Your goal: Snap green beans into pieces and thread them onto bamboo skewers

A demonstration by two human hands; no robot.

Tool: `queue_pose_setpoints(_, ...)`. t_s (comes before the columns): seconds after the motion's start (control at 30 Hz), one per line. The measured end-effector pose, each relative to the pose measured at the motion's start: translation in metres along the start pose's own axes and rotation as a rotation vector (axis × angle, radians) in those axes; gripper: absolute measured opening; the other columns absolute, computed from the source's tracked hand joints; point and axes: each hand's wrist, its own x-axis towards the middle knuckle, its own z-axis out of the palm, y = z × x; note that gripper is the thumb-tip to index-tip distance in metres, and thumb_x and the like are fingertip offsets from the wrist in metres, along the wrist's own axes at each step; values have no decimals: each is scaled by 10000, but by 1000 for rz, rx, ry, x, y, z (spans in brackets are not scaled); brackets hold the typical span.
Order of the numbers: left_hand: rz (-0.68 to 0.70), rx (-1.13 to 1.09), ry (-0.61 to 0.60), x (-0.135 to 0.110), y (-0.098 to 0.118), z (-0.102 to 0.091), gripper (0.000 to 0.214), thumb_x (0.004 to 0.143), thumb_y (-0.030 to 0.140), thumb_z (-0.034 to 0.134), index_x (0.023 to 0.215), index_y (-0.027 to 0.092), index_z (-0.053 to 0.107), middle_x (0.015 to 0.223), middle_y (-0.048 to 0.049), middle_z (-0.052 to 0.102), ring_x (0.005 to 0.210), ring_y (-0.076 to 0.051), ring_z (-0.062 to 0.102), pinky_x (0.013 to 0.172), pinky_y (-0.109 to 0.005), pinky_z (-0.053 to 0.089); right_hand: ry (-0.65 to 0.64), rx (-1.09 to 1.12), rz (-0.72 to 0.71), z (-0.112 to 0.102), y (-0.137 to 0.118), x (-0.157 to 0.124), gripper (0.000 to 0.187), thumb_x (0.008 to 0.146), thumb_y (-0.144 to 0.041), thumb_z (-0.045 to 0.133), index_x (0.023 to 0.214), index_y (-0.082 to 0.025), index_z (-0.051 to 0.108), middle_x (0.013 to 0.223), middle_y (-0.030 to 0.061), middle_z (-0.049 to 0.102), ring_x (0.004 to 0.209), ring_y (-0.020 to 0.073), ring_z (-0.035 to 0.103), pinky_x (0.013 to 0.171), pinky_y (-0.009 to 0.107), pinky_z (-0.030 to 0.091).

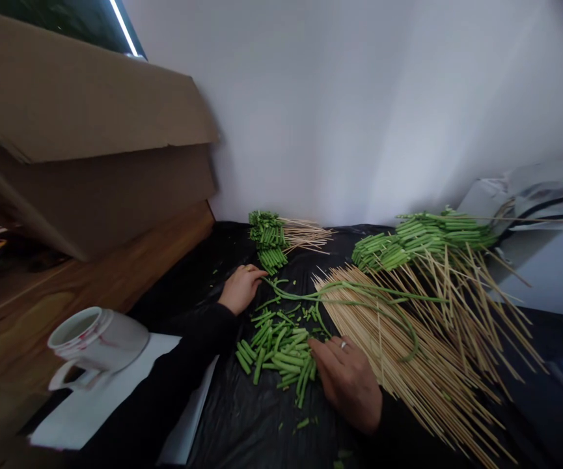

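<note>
My left hand [241, 288] reaches over the black plastic sheet, fingers together. Its fingertips pinch the end of a long green bean [344, 286], which trails right across the sticks. Below it is a loose heap of short cut bean pieces [281, 352]. My right hand [349, 381], wearing a ring, is at the heap's right edge. Its fingers are curled and pressed together; what lies between them is hidden. Beside this hand a broad layer of thin bamboo skewers [408, 352] spreads to the lower right.
Skewered bean pieces [269, 238] lie by the wall, with more skewered beans [422, 238] at the right. A mug [100, 342] stands on white paper [110, 410] at the left. Behind it is a cardboard box [115, 163]. A grey-white container [545, 260] stands at far right.
</note>
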Motion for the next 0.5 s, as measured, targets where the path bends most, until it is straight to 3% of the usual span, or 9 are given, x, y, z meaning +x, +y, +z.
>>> queue_pose_setpoints(0.13, 5, 26, -29, 17, 2, 24, 253, 827, 117, 527, 946, 224, 722, 1029, -82, 676, 1000, -251, 535, 839, -354, 425, 9, -7, -10, -2, 3, 1, 243, 925, -91, 432, 1108, -90, 592, 733, 53, 596, 709, 202, 509, 691, 349, 359)
queue_pose_setpoints(0.2, 0, 25, -40, 18, 0, 25, 177, 815, 134, 557, 846, 212, 713, 984, -95, 678, 994, -263, 532, 835, -365, 413, 12, -9, -11, -3, 3, 2, 241, 923, -95, 437, 1105, -91, 595, 731, 53, 599, 704, 202, 509, 682, 349, 360)
queue_pose_setpoints(0.33, -12, -13, -44, 15, 2, 2, 96, 812, 158, 580, 796, 201, 664, 908, -97, 679, 995, -268, 538, 828, -368, 402, 14, -12, -4, -2, 1, 1, 239, 925, -106, 438, 1097, -102, 605, 728, 54, 608, 709, 206, 521, 696, 355, 366)
queue_pose_setpoints(0.43, 6, -118, -69, 7, 15, -23, 78, 840, 217, 573, 836, 198, 648, 822, -54, 680, 834, -205, 590, 753, -310, 429, 17, 45, 36, 0, -3, 0, 232, 937, -123, 428, 1063, -125, 623, 733, 57, 624, 715, 204, 542, 701, 354, 376)
queue_pose_setpoints(0.47, 17, -218, -98, 3, 22, -29, 94, 846, 259, 577, 835, 193, 642, 802, -35, 682, 757, -171, 598, 706, -277, 439, 14, 94, 76, 0, -4, 0, 228, 943, -140, 428, 1050, -136, 629, 760, 63, 640, 733, 205, 556, 711, 354, 383)
queue_pose_setpoints(0.5, -19, -476, -137, -3, 31, -33, 123, 833, 289, 602, 832, 172, 638, 786, -36, 685, 708, -155, 599, 668, -260, 442, 10, 165, 132, 0, -5, 1, 220, 948, -167, 435, 1040, -148, 634, 800, 68, 657, 760, 206, 572, 726, 355, 393)
